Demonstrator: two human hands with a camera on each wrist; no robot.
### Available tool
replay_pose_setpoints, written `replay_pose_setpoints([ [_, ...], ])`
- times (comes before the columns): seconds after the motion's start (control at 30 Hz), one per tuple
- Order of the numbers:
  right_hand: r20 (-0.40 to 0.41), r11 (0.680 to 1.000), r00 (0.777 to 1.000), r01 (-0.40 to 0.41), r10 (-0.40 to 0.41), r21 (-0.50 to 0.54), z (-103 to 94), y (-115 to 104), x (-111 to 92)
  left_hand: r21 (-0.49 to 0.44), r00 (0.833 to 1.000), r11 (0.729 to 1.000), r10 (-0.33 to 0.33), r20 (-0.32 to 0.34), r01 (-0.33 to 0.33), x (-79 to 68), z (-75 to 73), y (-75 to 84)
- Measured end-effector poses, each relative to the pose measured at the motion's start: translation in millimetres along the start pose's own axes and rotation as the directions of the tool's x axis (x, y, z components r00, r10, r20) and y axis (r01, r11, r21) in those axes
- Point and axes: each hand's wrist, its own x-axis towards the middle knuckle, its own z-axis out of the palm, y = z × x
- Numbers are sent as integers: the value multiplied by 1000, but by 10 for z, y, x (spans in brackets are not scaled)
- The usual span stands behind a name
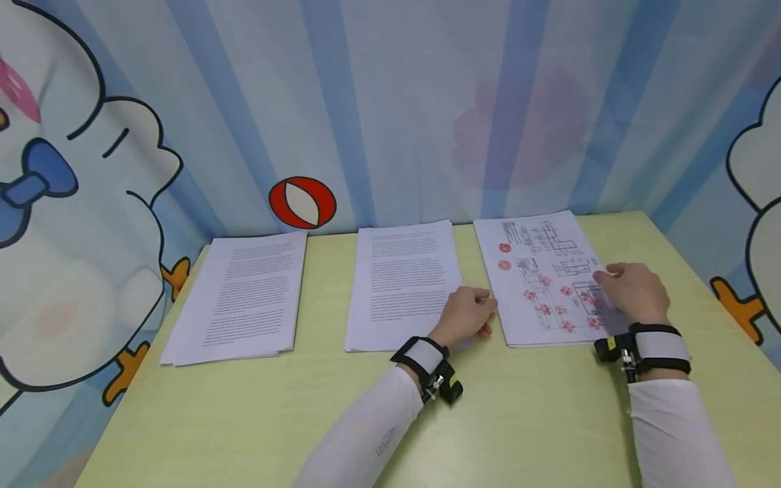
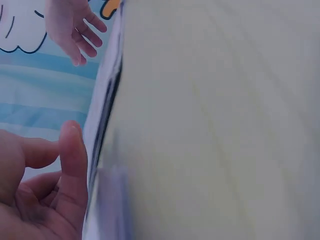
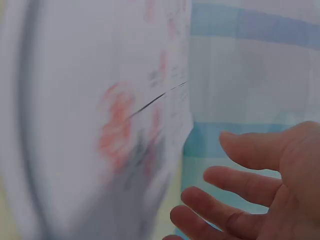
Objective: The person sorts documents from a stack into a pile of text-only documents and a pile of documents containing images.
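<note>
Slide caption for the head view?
Bare left grip and bare right grip flank a white, red-marked drawing sheet, beside two white printed-paper stacks.

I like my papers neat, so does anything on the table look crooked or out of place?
The leftmost stack looks askew: its sheets don't line up, leaving a stepped near edge and an offset bottom-left corner. The drawing-topped stack looks fairly even, and I see no spill or tear.

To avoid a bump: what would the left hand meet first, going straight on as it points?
Probably the right paper stack, at its left edge; whether the left hand touches it now is unclear.
</note>
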Motion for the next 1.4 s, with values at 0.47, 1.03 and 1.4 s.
replay_pose_setpoints([
  [0.47, -256, 944, 946, 255, -200, 207, 71, -881, -342, -20, 983, 989, 143, -112, -146, -377, -771, 91],
  [1.03, -497, 728, 794, 565, -351, 389, 584, -1815, -837, 252, 904, 966, 162, -396, -62, -888, -1872, -414],
  [1.4, -441, 655, 804, 586, -399, 476, 875, -2296, -972, 414, 842, 910, 206, -498, 22, -1109, -2569, -672],
])
